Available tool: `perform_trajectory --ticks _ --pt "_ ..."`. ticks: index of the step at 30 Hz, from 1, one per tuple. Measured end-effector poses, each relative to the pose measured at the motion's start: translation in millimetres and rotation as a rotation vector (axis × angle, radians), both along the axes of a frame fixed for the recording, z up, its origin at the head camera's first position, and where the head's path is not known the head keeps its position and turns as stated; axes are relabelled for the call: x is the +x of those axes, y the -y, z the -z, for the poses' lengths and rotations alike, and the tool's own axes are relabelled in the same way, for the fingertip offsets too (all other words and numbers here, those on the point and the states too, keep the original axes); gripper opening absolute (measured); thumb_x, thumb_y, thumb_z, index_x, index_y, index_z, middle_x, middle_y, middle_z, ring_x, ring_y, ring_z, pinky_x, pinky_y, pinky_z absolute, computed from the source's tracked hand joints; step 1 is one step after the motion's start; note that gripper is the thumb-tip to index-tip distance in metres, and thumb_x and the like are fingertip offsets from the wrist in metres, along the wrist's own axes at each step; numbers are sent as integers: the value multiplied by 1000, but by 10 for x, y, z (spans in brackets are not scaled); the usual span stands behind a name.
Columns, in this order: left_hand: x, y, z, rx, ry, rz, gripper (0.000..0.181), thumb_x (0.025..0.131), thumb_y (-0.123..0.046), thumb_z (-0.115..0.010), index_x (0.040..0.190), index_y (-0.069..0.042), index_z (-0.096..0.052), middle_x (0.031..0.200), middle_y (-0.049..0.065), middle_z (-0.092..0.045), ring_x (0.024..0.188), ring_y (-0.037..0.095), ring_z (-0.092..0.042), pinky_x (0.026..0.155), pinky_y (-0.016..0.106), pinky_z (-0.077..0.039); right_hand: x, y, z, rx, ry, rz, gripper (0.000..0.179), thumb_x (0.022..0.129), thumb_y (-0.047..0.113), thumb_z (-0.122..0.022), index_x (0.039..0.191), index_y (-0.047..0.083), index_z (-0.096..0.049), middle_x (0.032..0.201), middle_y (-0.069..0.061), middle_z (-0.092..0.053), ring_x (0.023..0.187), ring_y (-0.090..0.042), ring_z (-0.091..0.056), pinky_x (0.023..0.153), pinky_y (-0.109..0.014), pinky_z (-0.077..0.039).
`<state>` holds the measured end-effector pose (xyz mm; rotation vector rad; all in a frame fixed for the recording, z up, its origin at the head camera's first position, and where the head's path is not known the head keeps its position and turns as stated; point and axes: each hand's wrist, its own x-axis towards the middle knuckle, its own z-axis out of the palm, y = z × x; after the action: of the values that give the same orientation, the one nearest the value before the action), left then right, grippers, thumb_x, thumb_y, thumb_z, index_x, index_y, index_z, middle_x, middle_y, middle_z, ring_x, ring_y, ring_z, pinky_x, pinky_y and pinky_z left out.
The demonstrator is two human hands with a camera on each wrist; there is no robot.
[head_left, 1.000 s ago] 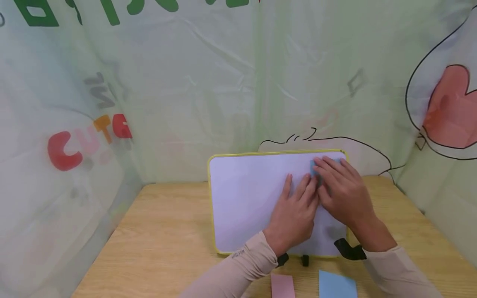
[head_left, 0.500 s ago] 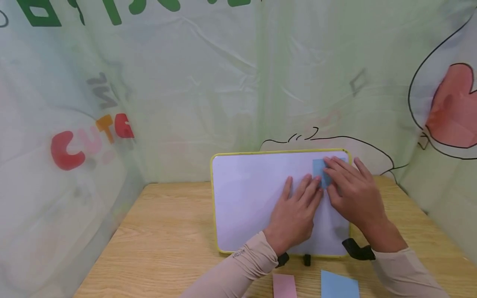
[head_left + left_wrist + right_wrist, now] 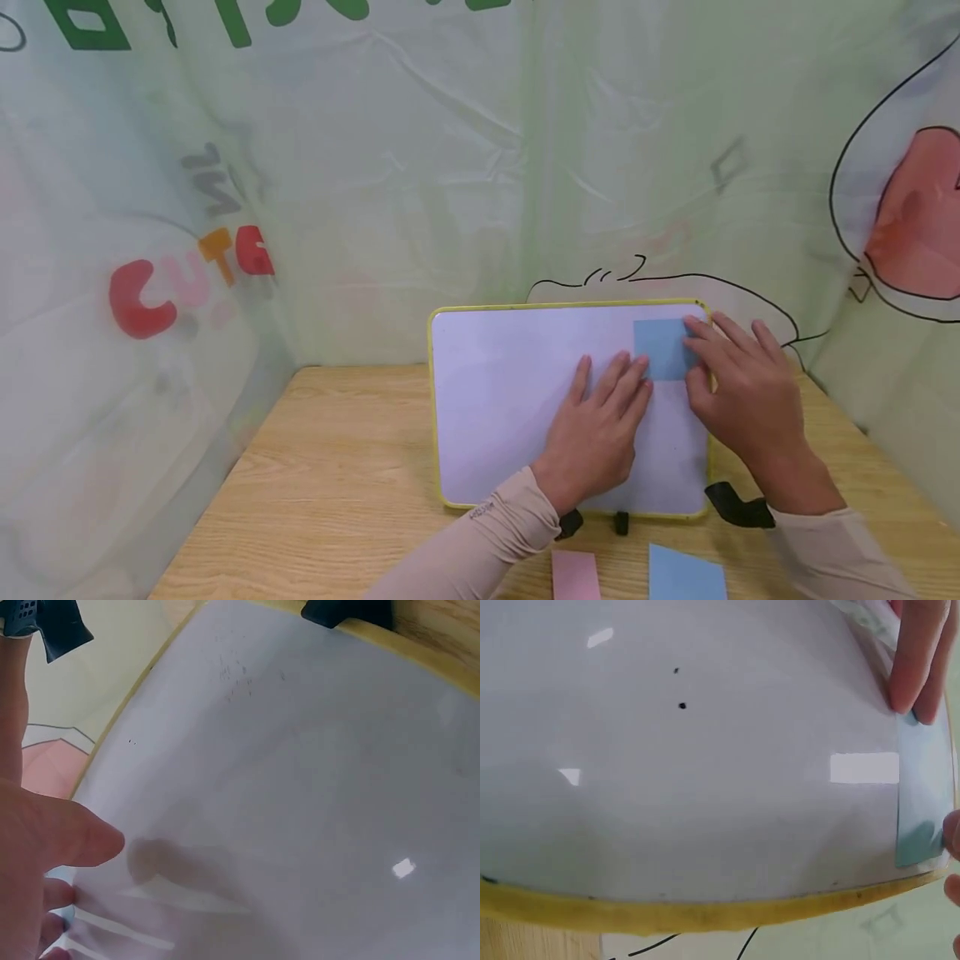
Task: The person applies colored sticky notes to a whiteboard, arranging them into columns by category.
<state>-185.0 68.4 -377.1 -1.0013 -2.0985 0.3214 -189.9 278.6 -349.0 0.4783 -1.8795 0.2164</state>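
Note:
A whiteboard with a yellow frame stands tilted on the wooden table. A square blue sticky note lies flat against its upper right corner. My left hand rests on the board with fingers extended, its fingertips at the note's lower left edge. My right hand is at the note's right side, fingertips touching the note near the frame. In the right wrist view, fingers touch one end of the blue note and other fingertips reach its far side.
A pink sticky note and another blue note lie on the table before the board. Black stand feet show under the frame. A black wrist mount sits by the right sleeve. A printed sheet hangs behind.
My right hand has slid rightward across the blue note toward the board's right edge, uncovering most of the note. My left hand has stayed in about the same place.

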Motion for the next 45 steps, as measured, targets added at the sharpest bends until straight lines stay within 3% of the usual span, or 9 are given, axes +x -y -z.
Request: perform_trajectory --ticks 8,14,19,22,26,33,37,41,45 --pt "-28 15 44 54 46 48 54 95 -30 -50 146 -13 -51 160 11 -31 150 31 -21 116 59 -17 91 -19 6 -56 19 72 49 96 26 -37 102 -7 -73 113 -21 -70 105 -45 -65 101 -61 -41" --pt "1 32 48 98 86 79 49 94 -30 -49 141 -15 -54 159 11 -33 150 31 -21 117 59 -16 213 -21 65 -99 30 0 43 91 22 -44 102 -7 -73 114 -20 -70 94 -45 -67 73 -62 -48" --pt "32 50 70 138 111 108 43 93 -32 -54 133 -18 -60 156 12 -39 148 31 -26 116 58 -19 312 -14 174 -159 46 -17 42 90 22 -46 105 -6 -73 110 -19 -72 91 -43 -68 67 -55 -48" --pt "68 77 105 164 145 129 37 92 -32 -57 127 -19 -62 153 11 -42 147 31 -29 116 58 -19 364 5 239 -185 45 -23 41 89 22 -47 106 -3 -74 105 -18 -73 88 -40 -68 81 -30 -51" --pt "122 125 163 194 175 146 29 92 -30 -59 118 -21 -67 150 10 -46 145 30 -32 116 57 -20 416 33 306 -172 62 -61 41 91 24 -47 103 -3 -75 97 -19 -73 79 -37 -68 91 -3 -27" --pt "259 174 307 229 206 196 23 94 -27 -56 108 -23 -73 142 8 -52 139 27 -40 114 54 -27 539 30 372 -78 201 -60 39 90 25 -48 99 -2 -75 89 -15 -73 71 -25 -67 67 -28 -47" --pt "361 187 388 250 247 246 22 95 -27 -55 105 -24 -74 136 5 -57 133 22 -46 113 47 -32 601 49 448 -72 232 -122 35 88 22 -50 96 -1 -75 86 -9 -73 71 -22 -66 71 -17 -47" --pt "436 195 447 278 271 280 19 94 -26 -58 102 -23 -75 128 1 -62 124 17 -53 106 34 -40 675 52 569 -41 286 -169 41 94 29 -45 95 3 -76 84 -1 -73 71 -15 -66 72 -10 -46" --pt "502 191 501 291 275 308 15 93 -25 -61 99 -23 -74 118 -2 -65 110 12 -59 91 25 -49 767 29 691 7 387 -199 16 89 17 -64 94 10 -77 86 7 -72 75 -9 -67 70 -11 -48"
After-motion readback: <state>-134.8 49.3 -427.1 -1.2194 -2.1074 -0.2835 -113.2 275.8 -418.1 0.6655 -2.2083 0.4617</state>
